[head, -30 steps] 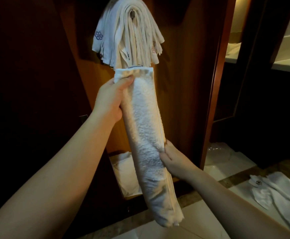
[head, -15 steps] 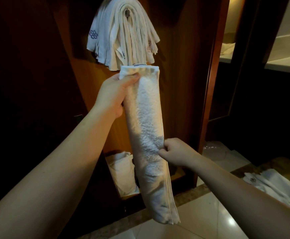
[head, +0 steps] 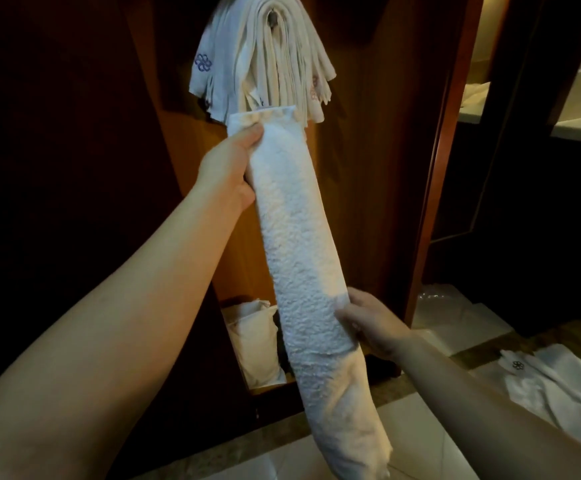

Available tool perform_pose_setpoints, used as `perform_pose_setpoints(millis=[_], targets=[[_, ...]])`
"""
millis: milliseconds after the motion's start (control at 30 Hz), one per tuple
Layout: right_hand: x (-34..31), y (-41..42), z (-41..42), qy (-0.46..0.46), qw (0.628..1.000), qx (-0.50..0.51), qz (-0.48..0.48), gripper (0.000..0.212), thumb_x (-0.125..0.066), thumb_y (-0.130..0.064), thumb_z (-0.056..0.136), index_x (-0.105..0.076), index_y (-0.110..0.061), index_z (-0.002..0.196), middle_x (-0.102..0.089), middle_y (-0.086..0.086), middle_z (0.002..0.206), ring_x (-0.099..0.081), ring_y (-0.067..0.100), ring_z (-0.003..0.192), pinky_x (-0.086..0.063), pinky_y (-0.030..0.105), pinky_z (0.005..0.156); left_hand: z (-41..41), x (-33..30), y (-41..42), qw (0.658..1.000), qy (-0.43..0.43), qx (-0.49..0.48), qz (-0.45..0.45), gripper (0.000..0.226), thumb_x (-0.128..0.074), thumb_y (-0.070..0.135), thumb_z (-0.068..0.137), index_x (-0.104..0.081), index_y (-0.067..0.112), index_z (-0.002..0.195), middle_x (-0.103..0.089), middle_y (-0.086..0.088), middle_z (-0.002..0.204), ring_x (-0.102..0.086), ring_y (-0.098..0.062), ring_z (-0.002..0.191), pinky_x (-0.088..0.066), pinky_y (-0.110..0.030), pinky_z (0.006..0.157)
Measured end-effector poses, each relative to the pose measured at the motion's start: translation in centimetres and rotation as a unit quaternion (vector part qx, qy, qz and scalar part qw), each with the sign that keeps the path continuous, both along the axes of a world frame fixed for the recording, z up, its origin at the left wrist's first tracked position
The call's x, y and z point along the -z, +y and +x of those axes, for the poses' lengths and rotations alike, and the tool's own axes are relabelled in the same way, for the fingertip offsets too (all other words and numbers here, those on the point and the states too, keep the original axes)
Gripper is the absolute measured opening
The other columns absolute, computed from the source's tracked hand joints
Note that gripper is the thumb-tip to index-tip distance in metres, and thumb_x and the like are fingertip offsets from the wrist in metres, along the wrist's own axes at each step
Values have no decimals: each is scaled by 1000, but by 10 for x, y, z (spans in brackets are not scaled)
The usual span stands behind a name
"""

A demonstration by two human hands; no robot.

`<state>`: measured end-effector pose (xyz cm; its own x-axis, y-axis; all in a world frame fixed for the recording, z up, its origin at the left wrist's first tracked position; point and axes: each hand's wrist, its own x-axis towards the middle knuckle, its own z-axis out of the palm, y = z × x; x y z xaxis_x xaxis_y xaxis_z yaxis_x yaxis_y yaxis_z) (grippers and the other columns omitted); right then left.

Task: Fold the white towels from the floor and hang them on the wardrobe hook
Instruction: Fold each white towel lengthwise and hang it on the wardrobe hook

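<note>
Holding: a long folded towel (head: 303, 258), narrow and many-layered, is held slanted in front of the open wardrobe (head: 386, 168), top end just below the hook, bottom end hanging free above the floor.
Left hand: the left hand (head: 228, 168) pinches the towel's upper left edge, thumb on the front face, fingers hidden behind.
Right hand: the right hand (head: 375, 323) grips the towel's right edge low down, thumb on the front, fingers curled round the back.
Hook: the wardrobe hook (head: 272, 20) is nearly buried under a thick bundle of hung towels (head: 265, 67), draped over it and fanning down on both sides; some carry a small flower emblem.
Progress: well along, I judge. Many towels hang already and this one looks folded lengthwise, but it is not yet on the hook.
Left to do: drape this towel over the hook; then the loose towels on the floor (head: 559, 386), at the lower right on the tiles, which lie unfolded.
Wardrobe bottom: a low open compartment holds a white cloth bag (head: 252, 341) standing upright; what is inside it cannot be seen.
Beyond: a pale counter (head: 580, 128) shows through the doorway on the right.
</note>
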<state>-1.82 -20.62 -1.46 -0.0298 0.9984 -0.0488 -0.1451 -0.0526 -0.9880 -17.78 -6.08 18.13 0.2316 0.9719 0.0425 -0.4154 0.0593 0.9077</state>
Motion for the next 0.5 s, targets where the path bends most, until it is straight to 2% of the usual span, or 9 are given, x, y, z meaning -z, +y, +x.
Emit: perform_pose_setpoints(millis=[67, 133, 200, 300, 333, 400, 467, 500], targets=[[9, -1, 2, -34, 998, -31, -33, 45, -62, -17, 71, -66, -10, 115, -74, 8, 102, -71, 24, 95, -56, 41, 86, -1, 3, 10, 1000, 18, -17, -15, 31, -76, 16, 89, -64, 7, 116, -78, -13, 91, -77, -29, 82, -63, -50, 72], [16, -3, 4, -24, 997, -44, -51, 45, -66, -19, 73, -66, -9, 116, -75, 7, 105, -72, 24, 96, -57, 37, 85, -1, 9, 20, 999, 31, -30, -33, 29, -77, 17, 88, -65, 7, 112, -78, -13, 91, -77, -28, 84, -63, -49, 75], [18, -4, 4, 2, 998, -46, -48, 47, -75, -25, 72, -67, -8, 116, -77, 8, 107, -73, 24, 98, -58, 35, 83, -2, 14, 30, 997, 41, -39, -50, 23, -77, 16, 88, -64, 8, 105, -77, -13, 92, -76, -28, 83, -63, -44, 68], [19, -4, 2, 19, 998, -49, -46, 60, -92, -40, 60, -74, -14, 111, -75, 12, 114, -73, 28, 102, -59, 36, 82, -4, 20, 44, 994, 57, -56, -72, 22, -77, 15, 88, -63, 6, 103, -74, -11, 86, -73, -25, 76, -59, -35, 53], [19, -3, 2, 27, 997, -53, -47, 56, -93, -40, 59, -78, -16, 108, -75, 13, 114, -73, 28, 102, -59, 36, 82, -5, 22, 48, 992, 64, -67, -80, 27, -78, 15, 87, -61, 6, 107, -73, -11, 88, -71, -26, 78, -58, -35, 55], [19, -1, 3, 38, 995, -69, -65, 48, -93, -36, 63, -79, -22, 107, -74, 12, 116, -72, 28, 103, -59, 36, 82, -6, 25, 56, 989, 76, -90, -91, 35, -78, 14, 87, -59, 7, 116, -70, -14, 100, -69, -28, 87, -60, -41, 73], [20, 0, 6, 39, 991, -93, -92, 53, -96, -36, 63, -78, -20, 110, -72, 14, 120, -70, 31, 109, -58, 39, 87, -7, 29, 61, 987, 78, -103, -98, 41, -76, 13, 89, -58, 6, 124, -69, -15, 107, -68, -29, 92, -58, -45, 89], [20, 1, 8, 39, 988, -105, -104, 55, -97, -36, 62, -78, -19, 111, -71, 15, 123, -69, 32, 113, -57, 41, 91, -7, 32, 64, 986, 82, -106, -101, 44, -76, 13, 89, -57, 5, 129, -69, -14, 103, -68, -28, 89, -57, -44, 89]])
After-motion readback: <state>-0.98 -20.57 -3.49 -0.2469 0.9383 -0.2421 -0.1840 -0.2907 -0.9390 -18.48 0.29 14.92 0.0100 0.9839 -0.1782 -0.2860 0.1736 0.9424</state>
